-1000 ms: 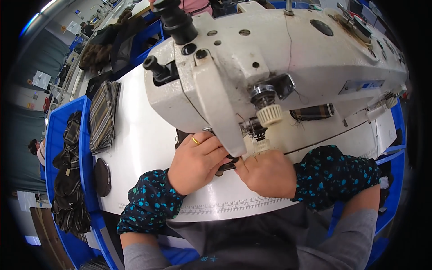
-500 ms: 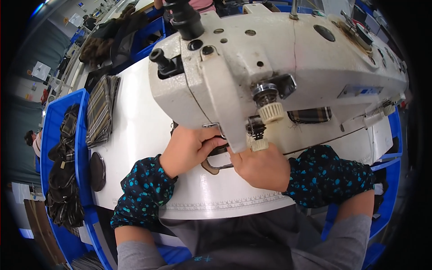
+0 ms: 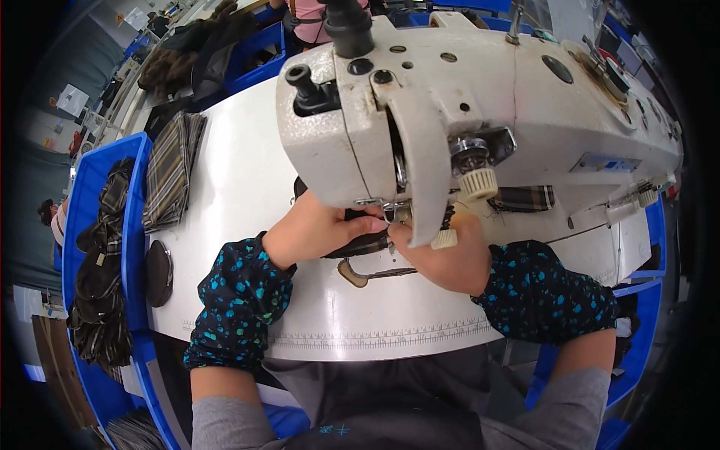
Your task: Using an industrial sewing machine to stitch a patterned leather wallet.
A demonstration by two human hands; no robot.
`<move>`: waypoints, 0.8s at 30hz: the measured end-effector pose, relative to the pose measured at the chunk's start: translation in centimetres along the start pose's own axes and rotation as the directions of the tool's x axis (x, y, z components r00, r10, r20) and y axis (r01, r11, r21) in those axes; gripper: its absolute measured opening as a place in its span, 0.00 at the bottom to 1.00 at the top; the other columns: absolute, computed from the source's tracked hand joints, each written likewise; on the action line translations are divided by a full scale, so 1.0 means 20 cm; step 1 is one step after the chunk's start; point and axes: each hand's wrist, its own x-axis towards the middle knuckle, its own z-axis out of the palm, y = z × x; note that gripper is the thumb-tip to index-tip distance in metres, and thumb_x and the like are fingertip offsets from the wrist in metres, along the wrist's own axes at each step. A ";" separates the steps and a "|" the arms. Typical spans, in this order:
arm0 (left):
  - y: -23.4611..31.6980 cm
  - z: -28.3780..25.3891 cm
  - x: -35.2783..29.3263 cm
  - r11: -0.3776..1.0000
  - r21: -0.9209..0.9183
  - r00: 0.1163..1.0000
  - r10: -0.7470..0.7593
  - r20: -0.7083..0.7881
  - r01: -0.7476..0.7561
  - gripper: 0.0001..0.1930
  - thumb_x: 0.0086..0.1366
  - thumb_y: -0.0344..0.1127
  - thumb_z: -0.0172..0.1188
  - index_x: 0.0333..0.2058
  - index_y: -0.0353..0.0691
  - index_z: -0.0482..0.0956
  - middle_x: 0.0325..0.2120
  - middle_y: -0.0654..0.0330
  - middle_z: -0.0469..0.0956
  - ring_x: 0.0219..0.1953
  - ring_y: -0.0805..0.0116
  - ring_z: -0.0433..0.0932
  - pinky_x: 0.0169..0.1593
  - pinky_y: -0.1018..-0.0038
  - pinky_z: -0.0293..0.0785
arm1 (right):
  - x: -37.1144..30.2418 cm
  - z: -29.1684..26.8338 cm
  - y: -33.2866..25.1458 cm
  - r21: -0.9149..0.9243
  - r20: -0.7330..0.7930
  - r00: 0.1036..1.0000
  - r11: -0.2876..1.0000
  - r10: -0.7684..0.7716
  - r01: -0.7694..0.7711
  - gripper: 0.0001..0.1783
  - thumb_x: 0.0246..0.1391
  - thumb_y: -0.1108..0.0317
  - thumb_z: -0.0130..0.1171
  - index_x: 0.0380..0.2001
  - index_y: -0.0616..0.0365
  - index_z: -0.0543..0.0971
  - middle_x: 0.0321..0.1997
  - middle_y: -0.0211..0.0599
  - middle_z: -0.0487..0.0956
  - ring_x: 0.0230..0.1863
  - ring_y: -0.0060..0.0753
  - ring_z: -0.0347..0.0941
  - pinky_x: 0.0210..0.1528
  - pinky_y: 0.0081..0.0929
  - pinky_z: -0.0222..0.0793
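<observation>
My left hand (image 3: 319,229) is closed, thumb and forefinger pinching a dark fabric piece (image 3: 360,246) below the needle area of a white sewing machine (image 3: 322,157). My right hand (image 3: 454,255) comes in from the other side, its bent fingers meeting the left fingertips at the fabric's edge. The machine's white lever (image 3: 424,172) and tension knobs cover part of the right fingers. Just in front of the fabric, a narrow dark strip with a tan, rounded end (image 3: 352,274) lies on the white table (image 3: 300,322).
Folded plaid fabric (image 3: 172,176) and a dark oval piece (image 3: 158,274) lie at the table's left. Beside them a blue bin (image 3: 136,225) holds dark and plaid pieces. Another plaid piece (image 3: 525,199) lies behind the machine arm. Blue bins (image 3: 641,330) stand at right.
My view has shifted, so the machine sits farther right. The fingers have moved slightly at the fabric, and more of the dark piece shows beneath my left hand.
</observation>
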 end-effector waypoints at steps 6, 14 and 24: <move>-0.08 -0.01 -0.01 0.976 0.096 0.980 0.189 0.064 -0.195 0.14 0.57 0.29 0.72 0.43 0.38 0.83 0.35 0.57 0.84 0.38 0.63 0.83 0.42 0.69 0.78 | -0.01 0.04 0.04 -0.152 0.080 0.983 0.973 -0.166 0.176 0.08 0.49 0.73 0.60 0.36 0.56 0.78 0.17 0.33 0.71 0.16 0.37 0.72 0.17 0.34 0.66; -0.10 0.08 -0.06 0.923 0.334 0.968 0.234 -0.086 -0.193 0.12 0.51 0.33 0.73 0.36 0.44 0.86 0.31 0.57 0.84 0.32 0.55 0.82 0.38 0.66 0.78 | 0.00 -0.18 -0.13 -0.222 0.304 0.931 0.935 -0.202 0.276 0.12 0.49 0.74 0.59 0.37 0.66 0.81 0.19 0.30 0.73 0.18 0.29 0.74 0.16 0.29 0.64; -0.12 0.09 -0.06 0.928 0.281 0.942 0.297 -0.159 -0.245 0.11 0.48 0.30 0.74 0.33 0.42 0.88 0.33 0.57 0.86 0.36 0.54 0.84 0.42 0.67 0.80 | -0.03 -0.14 -0.15 -0.279 0.132 0.979 0.942 -0.156 0.188 0.14 0.46 0.68 0.61 0.36 0.63 0.83 0.18 0.25 0.70 0.18 0.24 0.70 0.18 0.26 0.61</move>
